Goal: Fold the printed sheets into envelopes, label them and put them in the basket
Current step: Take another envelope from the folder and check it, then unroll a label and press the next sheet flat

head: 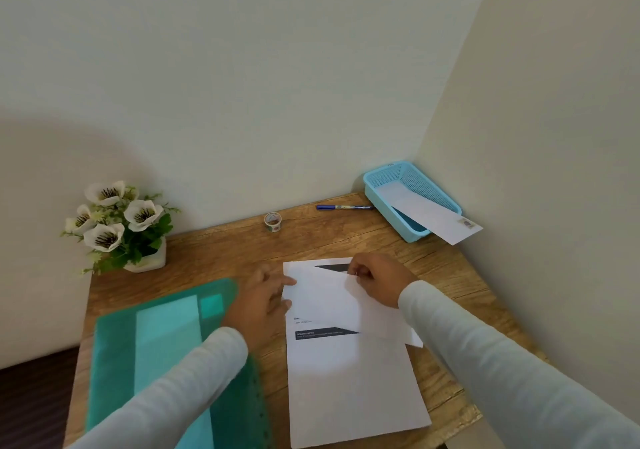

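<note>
A printed white sheet (353, 389) with dark header bars lies on the wooden table. A white envelope (325, 299) lies slanted across its upper half. My right hand (377, 280) pinches the envelope's top right edge. My left hand (263, 304) is blurred, fingers spread, at the envelope's left edge. In the far right corner a blue basket (381, 185) holds one stamped envelope (433, 216) that sticks out over its near rim. A blue pen (343, 207) lies left of the basket. A small roll of stickers (273, 222) stands near the wall.
A green translucent folder (152, 355) with paper inside lies at the left, partly under my left sleeve. A pot of white artificial flowers (117, 226) stands at the back left. Walls close the table at the back and right.
</note>
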The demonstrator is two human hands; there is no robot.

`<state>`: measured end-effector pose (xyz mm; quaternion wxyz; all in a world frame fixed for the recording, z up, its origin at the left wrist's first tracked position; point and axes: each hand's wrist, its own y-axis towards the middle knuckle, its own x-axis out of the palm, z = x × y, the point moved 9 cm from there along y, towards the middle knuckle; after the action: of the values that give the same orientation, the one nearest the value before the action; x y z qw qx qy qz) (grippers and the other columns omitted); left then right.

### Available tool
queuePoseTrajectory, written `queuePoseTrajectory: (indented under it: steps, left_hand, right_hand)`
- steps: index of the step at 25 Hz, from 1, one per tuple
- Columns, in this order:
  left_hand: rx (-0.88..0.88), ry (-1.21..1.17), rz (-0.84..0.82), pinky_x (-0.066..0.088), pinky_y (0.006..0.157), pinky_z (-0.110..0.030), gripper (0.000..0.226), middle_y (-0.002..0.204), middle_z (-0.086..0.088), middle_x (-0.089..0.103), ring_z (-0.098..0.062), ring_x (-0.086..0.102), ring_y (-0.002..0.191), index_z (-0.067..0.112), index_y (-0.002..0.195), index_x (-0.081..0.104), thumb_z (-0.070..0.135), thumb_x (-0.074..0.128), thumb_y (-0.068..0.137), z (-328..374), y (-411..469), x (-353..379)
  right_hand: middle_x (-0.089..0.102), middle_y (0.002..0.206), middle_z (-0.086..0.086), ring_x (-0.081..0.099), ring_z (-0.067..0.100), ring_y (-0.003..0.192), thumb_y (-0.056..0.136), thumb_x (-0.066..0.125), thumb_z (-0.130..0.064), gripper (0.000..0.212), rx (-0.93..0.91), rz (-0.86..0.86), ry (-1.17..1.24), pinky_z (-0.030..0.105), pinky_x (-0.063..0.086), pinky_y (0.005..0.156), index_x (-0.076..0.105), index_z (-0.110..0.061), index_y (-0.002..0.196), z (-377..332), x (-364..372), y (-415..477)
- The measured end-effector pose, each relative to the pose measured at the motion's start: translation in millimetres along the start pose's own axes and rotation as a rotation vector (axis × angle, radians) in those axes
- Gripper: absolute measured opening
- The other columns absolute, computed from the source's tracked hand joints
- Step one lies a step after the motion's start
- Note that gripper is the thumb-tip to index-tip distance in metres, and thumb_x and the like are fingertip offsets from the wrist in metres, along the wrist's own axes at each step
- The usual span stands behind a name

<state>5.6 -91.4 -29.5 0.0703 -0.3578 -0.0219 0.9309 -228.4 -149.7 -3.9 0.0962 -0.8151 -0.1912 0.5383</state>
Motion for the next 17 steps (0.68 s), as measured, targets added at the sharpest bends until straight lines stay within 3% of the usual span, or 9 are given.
queuePoseTrajectory:
  steps: [3,6,8,10,12,15,17]
  left_hand:
    - [-0.082,-0.233,0.084,0.056,0.091,-0.027,0.029,0.123,0.016,0.062,-0.01,0.061,0.109,0.039,0.103,0.073,0.012,0.069,0.095,1,12,-23]
    - [-0.148,-0.285,0.164,0.056,0.068,-0.014,0.03,0.105,0.009,0.069,-0.012,0.064,0.097,0.036,0.094,0.075,0.006,0.071,0.092,-8,14,-42]
    - [-0.193,-0.224,0.191,0.054,0.072,-0.014,0.028,0.109,0.005,0.069,-0.014,0.064,0.097,0.034,0.096,0.075,0.007,0.073,0.091,-19,10,-49]
    - [-0.255,-0.159,0.208,0.058,0.084,-0.028,0.026,0.113,0.001,0.068,-0.019,0.064,0.099,0.033,0.1,0.073,0.009,0.075,0.09,-35,2,-55]
    - [-0.284,-0.046,0.219,0.058,0.087,-0.034,0.024,0.116,0.001,0.068,-0.02,0.065,0.097,0.034,0.101,0.071,0.013,0.075,0.09,-48,-5,-59]
    - [-0.268,0.315,0.231,0.057,0.083,-0.03,0.021,0.125,0.007,0.061,-0.017,0.063,0.092,0.037,0.108,0.065,0.028,0.074,0.091,-50,-11,-60]
    - [-0.275,0.431,0.232,0.056,0.083,-0.028,0.022,0.13,0.007,0.056,-0.017,0.063,0.094,0.036,0.112,0.065,0.034,0.073,0.091,-51,-10,-55]
  right_hand:
    - [0.068,0.105,-0.009,0.062,0.012,0.099,0.099,0.059,-0.008,0.025,-0.112,0.024,0.132,0.029,0.053,0.093,0.071,-0.03,0.106,-15,-13,2]
    - [0.067,0.101,-0.012,0.062,0.006,0.095,0.098,0.063,-0.013,0.02,-0.174,0.099,0.163,0.023,0.051,0.084,0.068,-0.032,0.102,-30,-19,7]
    - [0.066,0.108,-0.014,0.061,0.004,0.097,0.096,0.069,-0.021,0.019,-0.179,0.189,0.15,0.021,0.047,0.084,0.066,-0.035,0.108,-33,-23,10]
    - [0.064,0.123,-0.01,0.06,0.011,0.109,0.095,0.072,-0.029,0.029,-0.133,0.236,0.074,0.027,0.049,0.093,0.065,-0.033,0.123,-28,-18,12]
    - [0.061,0.134,-0.007,0.059,0.02,0.118,0.095,0.072,-0.033,0.035,-0.087,0.223,-0.033,0.034,0.052,0.098,0.062,-0.033,0.128,-20,-5,11]
    - [0.057,0.138,-0.005,0.056,0.021,0.121,0.095,0.069,-0.04,0.038,-0.044,0.191,-0.152,0.034,0.052,0.098,0.058,-0.035,0.131,-6,18,6]
    - [0.054,0.141,-0.004,0.055,0.021,0.123,0.097,0.065,-0.043,0.042,-0.031,0.188,-0.204,0.033,0.051,0.1,0.055,-0.033,0.136,4,27,2]
